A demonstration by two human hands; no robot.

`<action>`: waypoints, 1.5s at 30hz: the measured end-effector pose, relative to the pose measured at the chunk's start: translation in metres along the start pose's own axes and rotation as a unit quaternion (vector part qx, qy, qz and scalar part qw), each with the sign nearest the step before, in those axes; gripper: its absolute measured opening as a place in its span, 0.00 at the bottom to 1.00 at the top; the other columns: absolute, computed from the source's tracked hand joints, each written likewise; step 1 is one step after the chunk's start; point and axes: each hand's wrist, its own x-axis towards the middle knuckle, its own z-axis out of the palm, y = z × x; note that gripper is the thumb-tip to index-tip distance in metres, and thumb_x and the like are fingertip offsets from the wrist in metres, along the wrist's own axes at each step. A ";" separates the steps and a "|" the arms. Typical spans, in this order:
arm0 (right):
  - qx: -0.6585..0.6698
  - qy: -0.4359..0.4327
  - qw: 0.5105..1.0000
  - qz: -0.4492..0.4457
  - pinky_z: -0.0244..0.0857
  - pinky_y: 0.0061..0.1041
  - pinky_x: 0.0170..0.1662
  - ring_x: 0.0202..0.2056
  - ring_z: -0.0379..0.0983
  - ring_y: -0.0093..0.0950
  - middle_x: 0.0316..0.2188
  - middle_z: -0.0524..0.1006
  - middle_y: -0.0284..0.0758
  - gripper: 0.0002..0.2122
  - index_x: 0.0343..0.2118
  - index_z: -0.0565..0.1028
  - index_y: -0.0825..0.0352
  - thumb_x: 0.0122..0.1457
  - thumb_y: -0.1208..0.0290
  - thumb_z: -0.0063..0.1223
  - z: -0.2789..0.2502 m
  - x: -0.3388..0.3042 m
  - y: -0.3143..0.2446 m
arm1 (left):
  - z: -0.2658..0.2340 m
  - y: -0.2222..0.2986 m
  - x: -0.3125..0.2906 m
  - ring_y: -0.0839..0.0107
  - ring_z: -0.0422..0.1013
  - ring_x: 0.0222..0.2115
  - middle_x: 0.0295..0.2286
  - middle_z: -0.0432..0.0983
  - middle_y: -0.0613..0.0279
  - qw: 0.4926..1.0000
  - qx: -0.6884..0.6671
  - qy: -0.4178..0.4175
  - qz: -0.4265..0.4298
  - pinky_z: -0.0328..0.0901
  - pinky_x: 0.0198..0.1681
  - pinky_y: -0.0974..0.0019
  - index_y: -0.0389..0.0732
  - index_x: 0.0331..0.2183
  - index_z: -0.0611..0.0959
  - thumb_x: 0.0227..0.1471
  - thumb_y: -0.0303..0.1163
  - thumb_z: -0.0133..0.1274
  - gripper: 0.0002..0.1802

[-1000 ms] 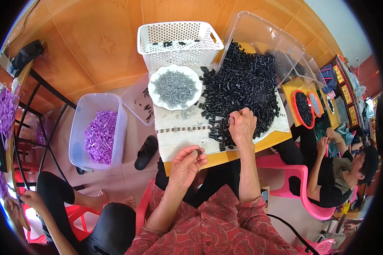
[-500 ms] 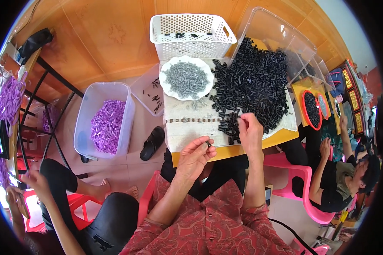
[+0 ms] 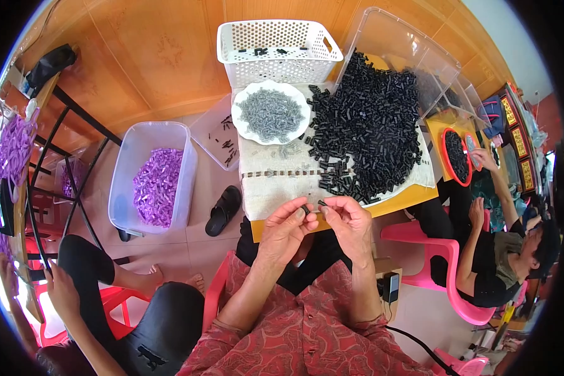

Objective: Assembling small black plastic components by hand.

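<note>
Close together at the table's near edge, my two hands each pinch a small black piece. In my left hand (image 3: 284, 233), thumb and fingers close on a dark black plastic piece (image 3: 305, 210), partly covered by the fingertips. My right hand (image 3: 351, 230) grips a short black tube-like piece (image 3: 322, 203) that points toward the left one. The two pieces are near each other but look apart. Just beyond my hands lies a big heap of short black plastic pieces (image 3: 370, 131). Left of the heap, small clear-grey pieces (image 3: 271, 113) fill a scalloped white plate (image 3: 237, 130).
A white perforated basket (image 3: 282, 72) stands behind the plate. A clear bin (image 3: 413, 37) lies tipped behind the heap. On the floor at left are a tub (image 3: 120, 188) of purple pieces and a black slipper (image 3: 222, 212). People sit on both sides.
My right hand has come back from the heap's near edge to beside my left hand, with a black piece in its fingers. The left hand has hardly moved.
</note>
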 end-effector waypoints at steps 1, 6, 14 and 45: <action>0.000 0.000 1.000 0.000 0.68 0.14 0.39 0.34 0.74 0.17 0.33 0.78 0.32 0.08 0.41 0.74 0.73 0.57 0.84 0.53 0.002 -0.001 -0.002 | 0.000 0.000 0.000 0.66 0.74 0.37 0.39 0.76 0.53 1.000 -0.005 -0.003 0.003 0.72 0.43 0.62 0.34 0.47 0.77 0.58 0.22 0.48 0.14; 0.033 0.004 0.999 0.005 0.69 0.15 0.35 0.30 0.73 0.15 0.30 0.79 0.31 0.07 0.39 0.75 0.72 0.57 0.81 0.55 0.005 -0.006 -0.005 | 0.002 -0.001 -0.001 0.67 0.74 0.36 0.38 0.76 0.53 1.000 -0.013 -0.005 0.009 0.73 0.42 0.62 0.33 0.46 0.77 0.58 0.22 0.48 0.13; 0.043 -0.020 0.999 -0.007 0.70 0.16 0.34 0.30 0.74 0.17 0.31 0.78 0.32 0.06 0.37 0.76 0.72 0.57 0.81 0.55 0.005 -0.008 -0.005 | 0.005 0.000 -0.003 0.67 0.75 0.35 0.37 0.77 0.55 1.000 0.001 0.010 0.006 0.72 0.41 0.62 0.34 0.45 0.77 0.58 0.22 0.48 0.12; -0.137 0.072 0.983 -0.093 0.69 0.16 0.30 0.26 0.75 0.20 0.28 0.78 0.35 0.08 0.37 0.80 0.70 0.52 0.81 0.59 0.028 -0.009 -0.017 | 0.003 -0.007 -0.004 0.71 0.73 0.39 0.39 0.77 0.59 0.993 0.099 0.030 0.059 0.70 0.46 0.62 0.35 0.43 0.79 0.58 0.21 0.49 0.11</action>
